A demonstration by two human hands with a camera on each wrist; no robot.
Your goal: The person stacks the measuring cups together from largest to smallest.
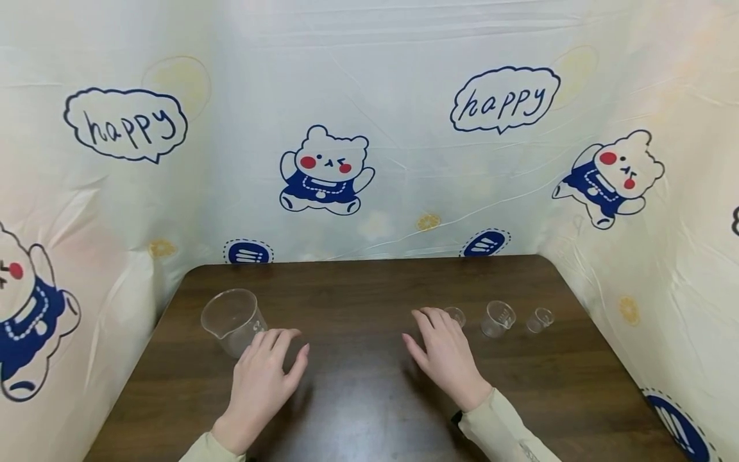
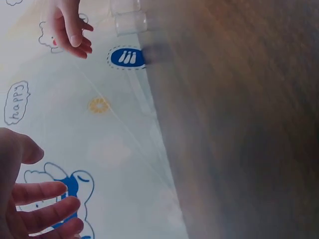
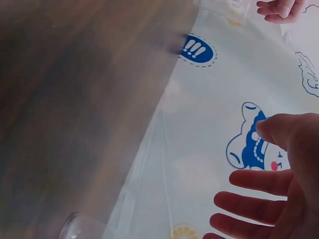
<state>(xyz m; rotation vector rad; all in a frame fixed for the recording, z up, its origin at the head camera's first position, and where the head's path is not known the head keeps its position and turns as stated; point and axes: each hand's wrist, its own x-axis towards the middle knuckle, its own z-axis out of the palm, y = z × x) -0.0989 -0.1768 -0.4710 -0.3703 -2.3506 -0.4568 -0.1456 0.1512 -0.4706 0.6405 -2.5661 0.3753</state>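
Observation:
My left hand [image 1: 262, 372] hovers over the table's left side with loosely bent fingers and nothing in it. Just beyond it stands a large clear glass beaker [image 1: 231, 314] with a spout, partly hidden by the fingers. On the other side my right hand [image 1: 447, 353], also holding nothing, hangs above the table with fingers spread. Behind its fingers a small clear glass vessel [image 1: 456, 316] shows only in part. To its right stand a medium beaker [image 1: 498, 319] and a smaller one [image 1: 540, 320]. Both wrist views show relaxed fingers [image 2: 47, 214] with no object between them.
The dark wooden table [image 1: 358, 301] has rounded far corners. A pale curtain [image 1: 404, 167] printed with bears and "happy" bubbles hangs behind it and along both sides.

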